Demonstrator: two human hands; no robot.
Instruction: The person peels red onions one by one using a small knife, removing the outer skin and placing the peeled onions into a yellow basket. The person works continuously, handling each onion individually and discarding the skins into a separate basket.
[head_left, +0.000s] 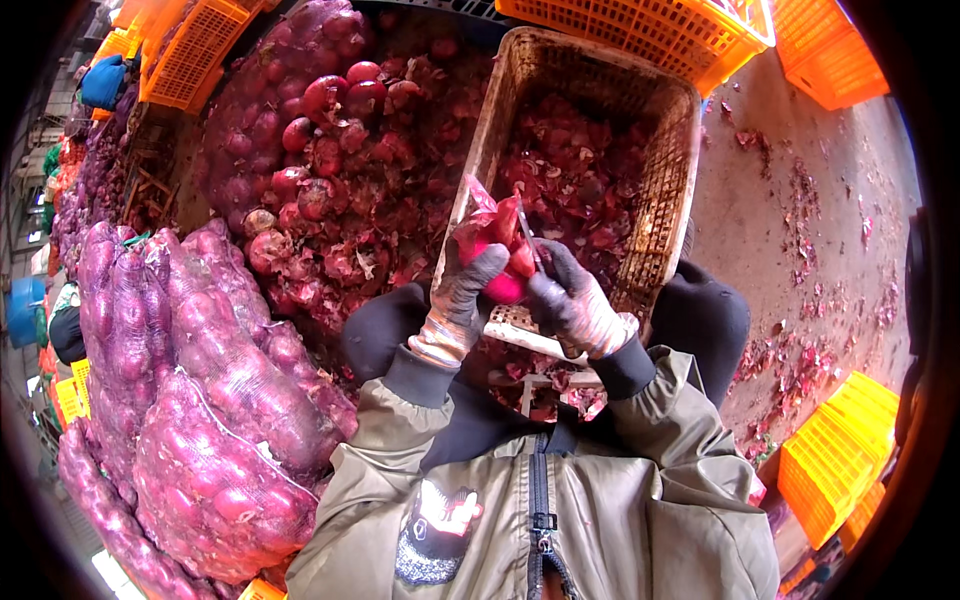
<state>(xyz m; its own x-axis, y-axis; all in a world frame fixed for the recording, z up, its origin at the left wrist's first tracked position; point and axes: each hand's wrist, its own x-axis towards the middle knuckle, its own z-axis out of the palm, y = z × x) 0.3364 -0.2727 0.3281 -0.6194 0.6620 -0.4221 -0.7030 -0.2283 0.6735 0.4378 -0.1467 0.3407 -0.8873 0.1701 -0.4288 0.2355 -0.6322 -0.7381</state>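
In a grey-fingered work glove, my left hand (465, 296) holds a red onion (504, 286) whose loose skin stands up from it. My right hand (570, 300), gloved alike, grips a knife; its narrow blade (527, 232) lies against the onion's right side and the handle is mostly hidden in the fingers. Both hands are close together over the near end of a dirty, pale plastic crate (686, 187), above my lap. Onion skins (574, 172) cover the inside of the crate. Left of it lies a heap of red onions (326, 161) among peelings.
Full mesh sacks of onions (225, 465) stand at the left, close to my left arm. Orange crates (637, 30) stand beyond the pale crate, with others at the upper left, and yellow crates (840, 457) at the lower right. Scattered skins (802, 300) lie on the floor at the right.
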